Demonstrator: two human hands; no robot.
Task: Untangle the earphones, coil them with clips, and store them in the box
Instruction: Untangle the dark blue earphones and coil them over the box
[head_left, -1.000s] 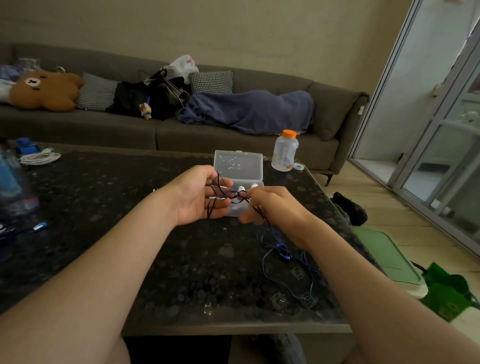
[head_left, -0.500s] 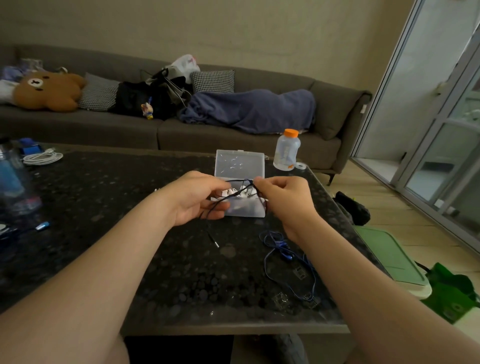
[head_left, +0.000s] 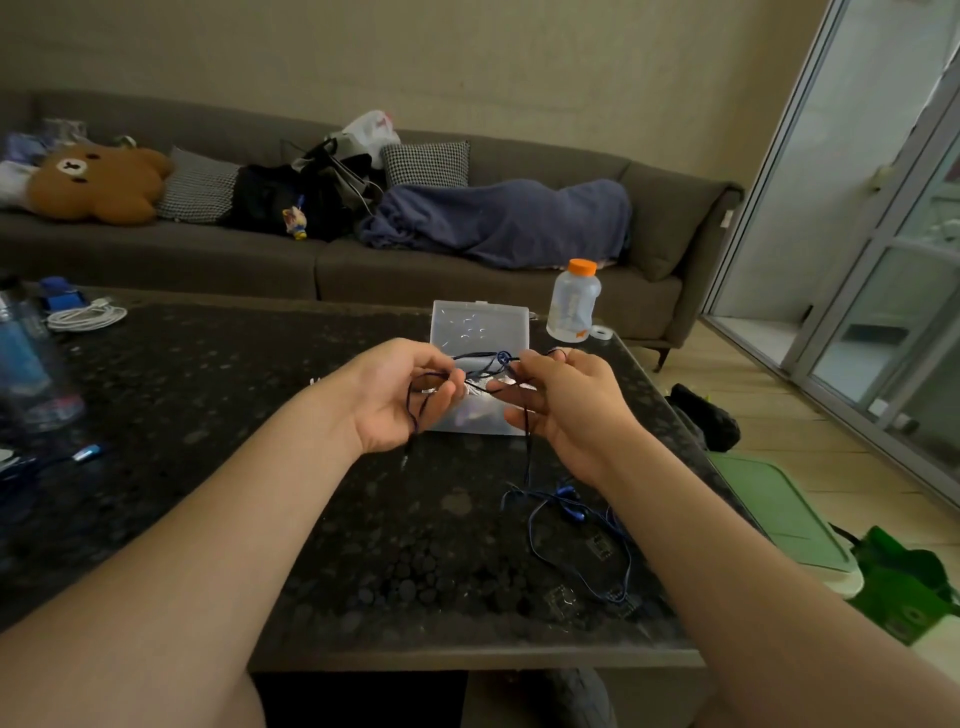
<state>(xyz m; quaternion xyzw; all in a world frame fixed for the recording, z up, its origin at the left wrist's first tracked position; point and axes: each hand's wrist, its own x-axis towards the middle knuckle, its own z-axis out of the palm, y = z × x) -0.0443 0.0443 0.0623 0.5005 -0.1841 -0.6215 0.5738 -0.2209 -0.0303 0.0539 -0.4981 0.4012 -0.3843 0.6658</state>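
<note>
Hands meet at frame centre over the dark speckled table (head_left: 208, 415). The left hand (head_left: 400, 395) has its fingers curled round loops of a dark earphone cable (head_left: 485, 364), with the plug end hanging below the palm. The right hand (head_left: 566, 410) pinches the same cable at thumb and forefinger, other fingers loosely spread, and one strand drops down towards the table. A clear plastic box (head_left: 480, 332) sits just behind the hands, lid up; its contents are mostly hidden. Blue earphones (head_left: 571, 512) lie loose on the table at lower right, with small clear clips (head_left: 600, 545) beside them. An orange-capped bottle (head_left: 574, 301) stands right of the box. A white cable (head_left: 85, 317) lies coiled at far left.
</note>
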